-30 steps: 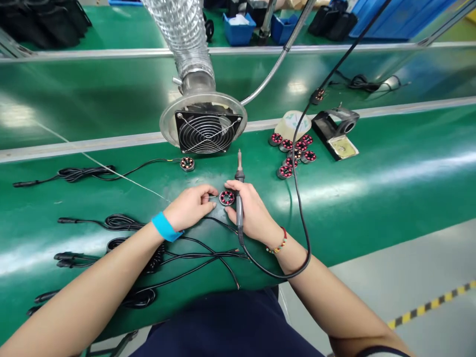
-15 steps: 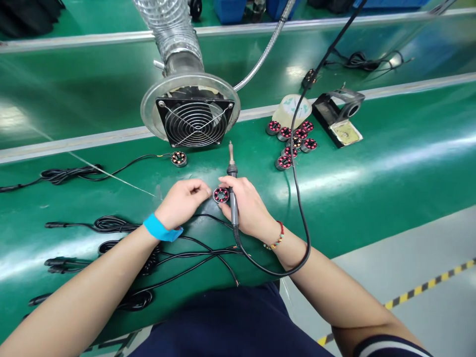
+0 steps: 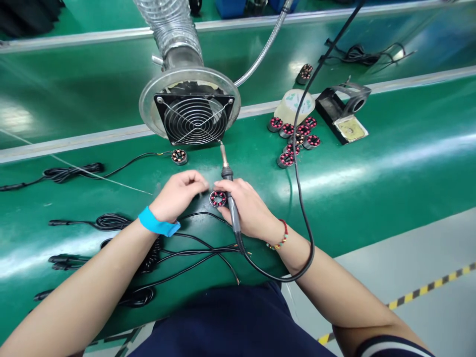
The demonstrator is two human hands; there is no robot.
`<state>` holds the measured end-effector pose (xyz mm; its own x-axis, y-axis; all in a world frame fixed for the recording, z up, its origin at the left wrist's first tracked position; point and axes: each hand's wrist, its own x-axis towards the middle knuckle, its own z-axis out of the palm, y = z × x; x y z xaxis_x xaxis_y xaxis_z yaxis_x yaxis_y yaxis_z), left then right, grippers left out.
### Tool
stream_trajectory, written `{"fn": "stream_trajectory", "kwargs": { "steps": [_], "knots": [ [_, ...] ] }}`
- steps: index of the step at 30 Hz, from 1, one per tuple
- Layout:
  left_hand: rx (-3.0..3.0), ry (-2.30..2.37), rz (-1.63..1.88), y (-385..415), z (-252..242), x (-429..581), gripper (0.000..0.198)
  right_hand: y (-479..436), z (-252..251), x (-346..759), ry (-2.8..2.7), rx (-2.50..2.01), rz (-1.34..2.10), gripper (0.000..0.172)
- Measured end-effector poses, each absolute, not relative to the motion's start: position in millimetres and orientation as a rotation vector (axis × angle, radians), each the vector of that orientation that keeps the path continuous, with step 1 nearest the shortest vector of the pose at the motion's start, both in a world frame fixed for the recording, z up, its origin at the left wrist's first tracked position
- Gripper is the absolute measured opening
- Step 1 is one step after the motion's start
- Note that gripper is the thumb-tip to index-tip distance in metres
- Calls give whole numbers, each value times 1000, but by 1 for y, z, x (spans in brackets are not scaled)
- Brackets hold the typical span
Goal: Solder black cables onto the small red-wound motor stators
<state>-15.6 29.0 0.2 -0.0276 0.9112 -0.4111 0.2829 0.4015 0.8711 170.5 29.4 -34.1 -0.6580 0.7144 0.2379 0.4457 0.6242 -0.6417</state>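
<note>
A small round coil part with red windings [image 3: 217, 199] lies on the green bench [image 3: 372, 163] between my hands. My left hand [image 3: 180, 194], a blue band on its wrist, pinches something thin beside the part; I cannot make out what. My right hand [image 3: 250, 209] grips a soldering iron [image 3: 229, 198], tip pointing away toward the fan, and its fingers touch the coil part. The iron's black cord loops right and up across the bench.
A fume-extractor fan [image 3: 194, 119] on a metal duct stands just beyond my hands. Several more coil parts [image 3: 293, 141] lie at the right by a tape roll [image 3: 294, 105] and an iron stand [image 3: 347, 118]. Another coil with a lead [image 3: 179, 156] and black cables [image 3: 148, 248] lie left.
The soldering iron has tilted so its tip leans left toward the fan. My hands stay around the coil part. The view has shifted slightly.
</note>
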Motion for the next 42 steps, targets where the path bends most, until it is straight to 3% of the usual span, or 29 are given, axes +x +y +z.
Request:
{"fn": "stream_trajectory", "kwargs": {
  "steps": [8, 15, 23, 30, 42],
  "knots": [
    [1161, 1486, 565, 23, 3, -17, 27, 31, -35, 174, -2274, -927, 678, 49],
    [1294, 1579, 670, 24, 2, -17, 24, 36, -30, 180, -2303, -929, 724, 50],
    [2075, 1277, 48, -2, 2, -6, 17, 48, -24, 195, -2312, -970, 828, 59],
    [1712, 1416, 414, 11, 0, -11, 28, 34, -25, 181, -1720, -908, 1170, 41],
    [1669, 1201, 405, 12, 2, -14, 32, 25, -23, 168, -1508, -813, 1313, 40]
  ]
}}
